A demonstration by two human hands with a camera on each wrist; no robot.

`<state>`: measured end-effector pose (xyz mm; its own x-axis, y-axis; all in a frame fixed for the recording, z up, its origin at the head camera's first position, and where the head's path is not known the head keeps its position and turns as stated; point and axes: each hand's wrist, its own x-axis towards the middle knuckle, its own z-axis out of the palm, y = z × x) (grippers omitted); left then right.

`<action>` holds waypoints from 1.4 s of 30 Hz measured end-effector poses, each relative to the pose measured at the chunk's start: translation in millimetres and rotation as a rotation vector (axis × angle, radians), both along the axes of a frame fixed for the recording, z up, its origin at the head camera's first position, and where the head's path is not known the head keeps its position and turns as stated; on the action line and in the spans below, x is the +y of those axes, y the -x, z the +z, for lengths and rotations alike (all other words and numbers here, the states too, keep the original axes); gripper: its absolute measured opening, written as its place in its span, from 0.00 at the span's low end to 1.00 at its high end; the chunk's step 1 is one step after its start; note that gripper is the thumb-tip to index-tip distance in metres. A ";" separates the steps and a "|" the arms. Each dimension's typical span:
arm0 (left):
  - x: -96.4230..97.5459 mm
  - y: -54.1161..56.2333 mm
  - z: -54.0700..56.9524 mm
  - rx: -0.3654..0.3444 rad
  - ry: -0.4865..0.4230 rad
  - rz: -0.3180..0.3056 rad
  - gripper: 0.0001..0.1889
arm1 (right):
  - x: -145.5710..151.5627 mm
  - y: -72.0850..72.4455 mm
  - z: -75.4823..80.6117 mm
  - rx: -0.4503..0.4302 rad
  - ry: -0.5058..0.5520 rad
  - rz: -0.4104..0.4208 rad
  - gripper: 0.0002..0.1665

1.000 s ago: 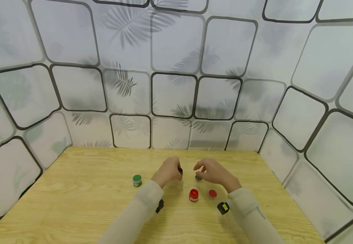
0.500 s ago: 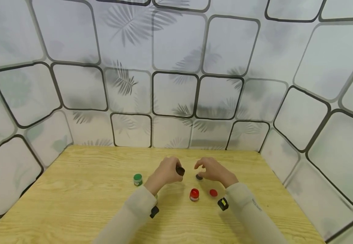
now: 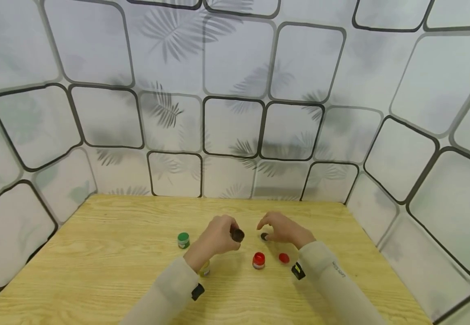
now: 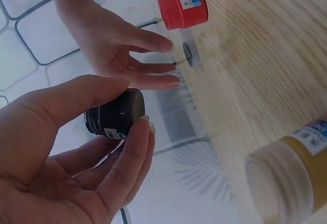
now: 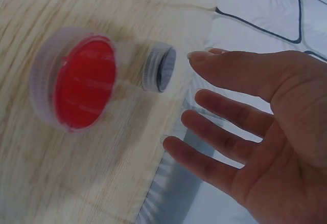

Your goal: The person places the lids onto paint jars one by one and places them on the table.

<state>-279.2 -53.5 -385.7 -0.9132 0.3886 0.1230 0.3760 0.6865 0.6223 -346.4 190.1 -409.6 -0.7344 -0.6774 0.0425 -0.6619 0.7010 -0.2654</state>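
Observation:
My left hand (image 3: 217, 235) pinches a small black paint jar (image 4: 116, 114) between thumb and fingers, above the table. The jar is tilted, its mouth towards the head camera and no lid on it. To the right, my right hand (image 3: 285, 227) hovers with spread fingers and nothing between them. Just by its fingertips a lid with a dark inside (image 5: 160, 68) lies on the table, apart from the hand in the right wrist view. Nearer me stand an uncapped red paint jar (image 3: 258, 260) and a red lid (image 5: 86, 83), inside face up.
A green-capped jar (image 3: 183, 240) stands left of my left hand. Beneath my left forearm is a yellow paint jar (image 4: 291, 178), partly hidden in the head view. The wooden table (image 3: 109, 253) meets patterned curtain walls (image 3: 230, 126) at the back and sides.
My left hand has moved slightly down and left, turning the black jar so that its mouth faces the head camera. The yellow jar has come into view. My right hand has hardly moved.

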 end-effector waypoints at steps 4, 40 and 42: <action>-2.4 -2.9 -0.2 0.004 -0.018 -0.004 0.12 | 0.5 1.9 -3.9 -0.024 -0.015 -0.006 0.16; -21.3 -20.6 -4.8 0.018 -0.100 -0.046 0.11 | -1.1 -16.6 7.1 0.071 0.096 0.090 0.09; -22.4 -20.5 -4.9 0.014 -0.103 -0.043 0.12 | -4.2 -22.6 14.4 0.037 0.135 0.093 0.09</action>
<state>-258.7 -75.9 -390.6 -0.8938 0.4121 0.1768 0.4128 0.6023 0.6832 -323.8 185.8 -395.2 -0.6648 -0.7290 0.1632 -0.7335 0.5956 -0.3275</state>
